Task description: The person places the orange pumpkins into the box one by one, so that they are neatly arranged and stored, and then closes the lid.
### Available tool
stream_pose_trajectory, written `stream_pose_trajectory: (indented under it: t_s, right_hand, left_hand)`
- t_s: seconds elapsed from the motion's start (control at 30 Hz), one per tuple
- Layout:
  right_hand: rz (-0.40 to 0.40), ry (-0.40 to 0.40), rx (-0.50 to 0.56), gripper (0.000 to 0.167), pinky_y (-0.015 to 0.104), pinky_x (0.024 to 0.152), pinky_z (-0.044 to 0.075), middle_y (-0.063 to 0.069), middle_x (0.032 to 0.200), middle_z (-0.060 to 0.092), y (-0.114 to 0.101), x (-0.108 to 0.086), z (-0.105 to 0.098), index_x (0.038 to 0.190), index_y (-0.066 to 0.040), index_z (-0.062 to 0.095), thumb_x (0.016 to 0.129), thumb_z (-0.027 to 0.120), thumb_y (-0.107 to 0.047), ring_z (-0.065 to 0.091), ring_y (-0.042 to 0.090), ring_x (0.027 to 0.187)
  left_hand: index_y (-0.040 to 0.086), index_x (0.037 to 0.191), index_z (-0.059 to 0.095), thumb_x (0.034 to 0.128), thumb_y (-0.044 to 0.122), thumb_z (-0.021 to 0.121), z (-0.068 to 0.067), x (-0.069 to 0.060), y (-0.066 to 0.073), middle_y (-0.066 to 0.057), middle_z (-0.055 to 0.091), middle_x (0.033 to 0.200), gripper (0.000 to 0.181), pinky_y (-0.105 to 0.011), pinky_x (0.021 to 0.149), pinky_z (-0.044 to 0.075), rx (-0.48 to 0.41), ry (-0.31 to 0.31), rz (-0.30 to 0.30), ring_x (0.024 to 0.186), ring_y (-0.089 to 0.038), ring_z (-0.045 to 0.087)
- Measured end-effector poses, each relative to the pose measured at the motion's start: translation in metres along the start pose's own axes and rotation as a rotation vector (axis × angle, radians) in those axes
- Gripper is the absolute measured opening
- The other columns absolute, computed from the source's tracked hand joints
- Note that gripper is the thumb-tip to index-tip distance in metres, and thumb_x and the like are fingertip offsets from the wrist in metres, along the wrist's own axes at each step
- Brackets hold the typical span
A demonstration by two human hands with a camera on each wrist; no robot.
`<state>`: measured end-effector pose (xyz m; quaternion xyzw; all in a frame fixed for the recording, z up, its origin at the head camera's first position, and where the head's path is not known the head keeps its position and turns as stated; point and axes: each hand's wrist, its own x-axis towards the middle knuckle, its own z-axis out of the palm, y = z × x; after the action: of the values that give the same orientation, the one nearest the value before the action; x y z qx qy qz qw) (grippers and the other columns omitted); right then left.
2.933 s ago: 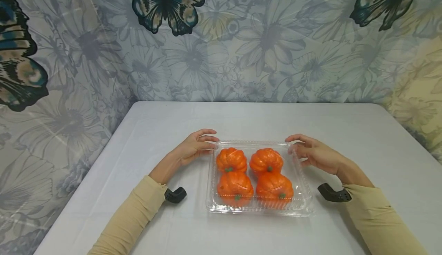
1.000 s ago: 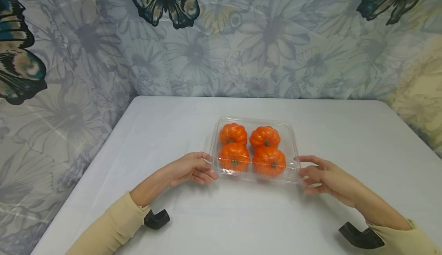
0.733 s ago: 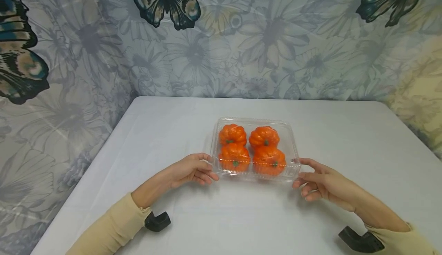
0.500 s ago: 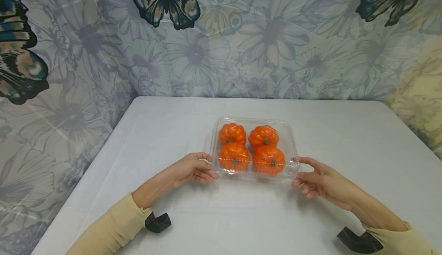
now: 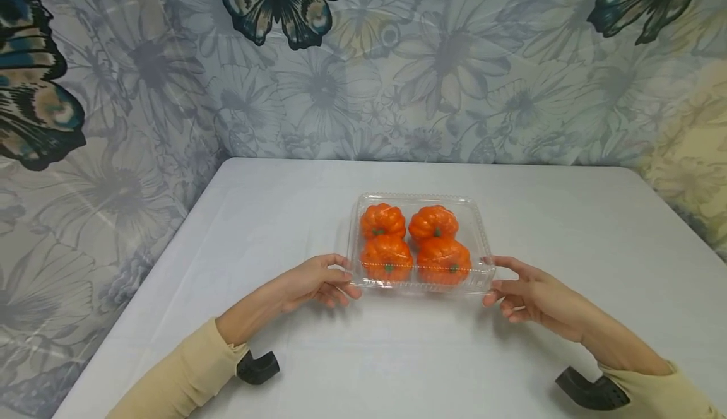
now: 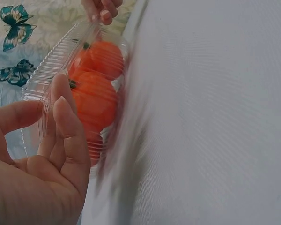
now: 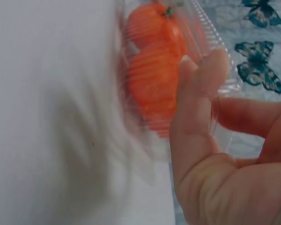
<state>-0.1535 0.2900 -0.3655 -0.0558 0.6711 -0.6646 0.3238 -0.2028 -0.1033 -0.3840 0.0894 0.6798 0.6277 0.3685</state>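
A clear plastic clamshell container (image 5: 420,288) sits around the middle of the white table, its lid down over several small orange pumpkins (image 5: 387,259) with green stems. At its near left corner, my left hand (image 5: 314,280) pinches the rim between thumb and fingers, as the left wrist view shows from close up. My right hand (image 5: 536,296) pinches the near right corner in the same way; in the right wrist view the thumb and fingers meet across the clear rim (image 7: 232,86). Whether the container's base touches the tabletop is hard to tell.
The white-covered table (image 5: 295,192) runs back to a wall hung with flower and butterfly fabric (image 5: 363,103). A black wrist device (image 5: 257,367) sticks out from the left sleeve, and another black device (image 5: 592,389) from the right sleeve.
Since the oldest frame the container has moved away toward the back, and both hands have gone from its far corners to its near corners. In the last half second almost nothing has moved.
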Motion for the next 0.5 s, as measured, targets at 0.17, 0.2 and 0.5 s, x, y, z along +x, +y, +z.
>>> stream_pose_trajectory:
  t_s: [0.17, 0.2, 0.5]
  right_hand:
    - [-0.026, -0.062, 0.054, 0.053, 0.028, 0.070, 0.053, 0.009, 0.104, 0.064, 0.006, 0.000, -0.009, 0.148, -0.008, 0.013, 0.103, 0.041, -0.012, 0.060, 0.013, 0.079]
    - [-0.031, -0.074, 0.065, 0.053, 0.028, 0.070, 0.053, 0.010, 0.105, 0.064, 0.007, 0.000, -0.010, 0.148, -0.009, 0.013, 0.103, 0.041, -0.012, 0.060, 0.013, 0.081]
    - [-0.011, 0.118, -0.117, 0.040, 0.040, 0.077, 0.054, 0.013, 0.115, 0.056, 0.006, -0.010, -0.027, 0.143, -0.021, 0.033, 0.104, 0.040, -0.024, 0.061, 0.022, 0.095]
  left_hand:
    - [0.004, 0.110, 0.050, 0.0949, 0.019, 0.057, -0.002, -0.001, -0.003, -0.008, 0.071, 0.087, 0.022, -0.022, 0.057, 0.048, 0.008, 0.015, -0.001, 0.066, -0.012, 0.065]
    - [0.003, 0.111, 0.051, 0.0950, 0.019, 0.057, -0.002, -0.002, -0.004, -0.007, 0.070, 0.086, 0.023, -0.022, 0.057, 0.048, 0.009, 0.018, -0.002, 0.066, -0.011, 0.065]
    - [0.002, 0.125, 0.050, 0.0957, 0.043, 0.052, -0.007, -0.003, -0.002, -0.008, 0.069, 0.092, 0.051, -0.028, 0.062, 0.049, 0.144, 0.145, -0.019, 0.076, -0.020, 0.066]
